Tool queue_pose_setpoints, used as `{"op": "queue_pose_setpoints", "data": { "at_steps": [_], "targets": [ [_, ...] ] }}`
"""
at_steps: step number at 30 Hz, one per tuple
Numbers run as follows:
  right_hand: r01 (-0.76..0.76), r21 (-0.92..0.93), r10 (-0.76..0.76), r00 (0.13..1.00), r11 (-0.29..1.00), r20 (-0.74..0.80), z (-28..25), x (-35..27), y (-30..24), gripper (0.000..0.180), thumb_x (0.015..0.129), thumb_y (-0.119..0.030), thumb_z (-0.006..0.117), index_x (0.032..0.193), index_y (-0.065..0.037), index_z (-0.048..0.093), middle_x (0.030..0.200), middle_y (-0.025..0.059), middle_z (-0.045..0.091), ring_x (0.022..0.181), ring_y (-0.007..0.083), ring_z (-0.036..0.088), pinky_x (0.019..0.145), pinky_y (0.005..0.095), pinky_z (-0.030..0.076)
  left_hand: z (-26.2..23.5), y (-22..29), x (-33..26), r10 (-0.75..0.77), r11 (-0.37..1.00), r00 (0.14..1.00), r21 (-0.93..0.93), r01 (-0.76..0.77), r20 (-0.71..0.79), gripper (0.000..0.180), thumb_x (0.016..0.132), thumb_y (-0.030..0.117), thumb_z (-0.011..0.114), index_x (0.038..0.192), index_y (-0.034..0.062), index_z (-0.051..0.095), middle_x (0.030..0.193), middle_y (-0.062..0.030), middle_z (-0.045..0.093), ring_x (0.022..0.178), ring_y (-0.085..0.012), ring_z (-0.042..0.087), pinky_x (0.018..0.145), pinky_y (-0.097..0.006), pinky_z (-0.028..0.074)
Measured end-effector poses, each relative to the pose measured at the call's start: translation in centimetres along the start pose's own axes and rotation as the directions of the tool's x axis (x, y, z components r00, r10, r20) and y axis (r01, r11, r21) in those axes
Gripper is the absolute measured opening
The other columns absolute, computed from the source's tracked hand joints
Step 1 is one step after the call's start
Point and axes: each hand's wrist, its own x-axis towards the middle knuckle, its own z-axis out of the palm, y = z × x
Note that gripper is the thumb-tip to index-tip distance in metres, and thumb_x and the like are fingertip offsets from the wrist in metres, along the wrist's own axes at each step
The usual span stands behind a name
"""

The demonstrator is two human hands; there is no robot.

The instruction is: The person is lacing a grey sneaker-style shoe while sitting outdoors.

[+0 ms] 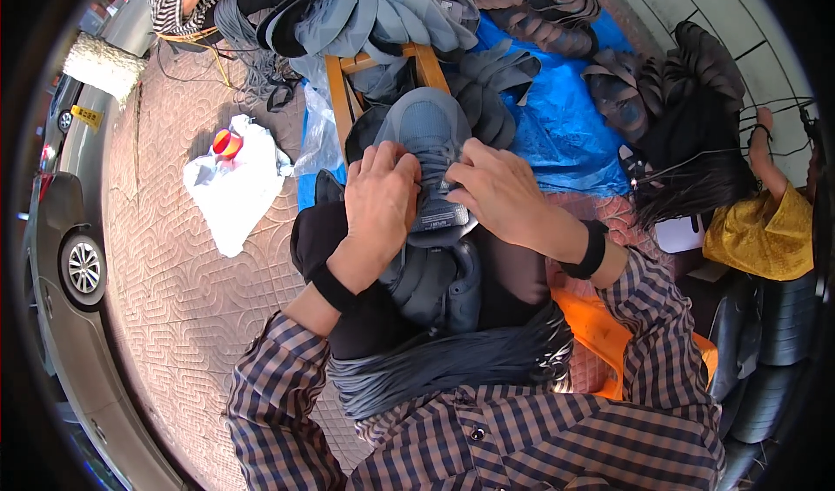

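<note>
While the grey shoe upper (424, 124) is lying betw. L hand (380, 193) & R hand (503, 188), near the wooden frame (336, 86), each grip is pinching its edge, almost closed; uneven tugging could be skewing the laces (438, 155).

Paving (174, 317), car (74, 343) and shoe uppers (374, 17) show a roadside workplace.

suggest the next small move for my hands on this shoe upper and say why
Probably steady the grey shoe upper with your left hand and ease the lacing snug with your right hand: the left is at one edge, the right's fingers are bent beside the lacing. Whether they grip a strand is unclear.
</note>
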Motion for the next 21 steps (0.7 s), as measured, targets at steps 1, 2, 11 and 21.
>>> {"op": "queue_pose_setpoints", "data": {
  "at_steps": [1,2,11,21],
  "targets": [
    [0.057,-0.088,-0.058,0.998,0.995,-0.011,0.0,0.3,-0.1,0.011,0.077,-0.013,0.067,0.084,-0.007,0.062,0.09,0.0102,0.052,0.086,0.0287,0.056,0.07,0.0397,0.043,0.1,0.0,0.0,0.028,0.999,1.0,0.039,-0.029,0.002,0.015,0.071,0.005,0.069,0.083,0.0076,0.06,0.097,-0.0081,0.057,0.094,-0.0291,0.056,0.08,-0.039,0.045],
    [0.109,-0.176,-0.115,0.993,0.978,-0.019,0.0,0.6,-0.1,0.009,0.075,-0.011,0.066,0.083,-0.007,0.062,0.089,0.0096,0.051,0.087,0.0272,0.054,0.07,0.0384,0.04,0.1,0.1,0.3,0.061,0.995,0.998,0.077,-0.062,0.005,0.014,0.071,0.006,0.069,0.081,0.0077,0.059,0.095,-0.0077,0.058,0.093,-0.0286,0.056,0.079,-0.04,0.044],
    [0.25,-0.172,-0.26,0.965,0.953,-0.035,-0.1,1.1,0.4,0.015,0.071,-0.016,0.071,0.078,-0.006,0.063,0.092,0.0052,0.054,0.092,0.0226,0.055,0.075,0.0365,0.041,-2.2,-0.4,1.1,0.059,0.982,0.973,0.161,-0.096,0.222,0.012,0.072,0.01,0.07,0.081,0.0073,0.061,0.078,-0.0088,0.058,0.083,-0.0302,0.059,0.074,-0.043,0.044],
    [0.247,-0.21,-0.277,0.953,0.946,-0.123,0.2,0.1,0.2,0.011,0.076,-0.016,0.066,0.077,-0.005,0.067,0.114,0.0125,0.057,0.108,0.028,0.051,0.088,0.0394,0.039,-3.5,-3.8,0.2,0.142,0.99,0.982,-0.017,-0.141,0.127,0.015,0.073,0.002,0.071,0.084,0.0043,0.061,0.086,-0.0137,0.056,0.084,-0.0357,0.057,0.07,-0.041,0.046]
  ]
}}
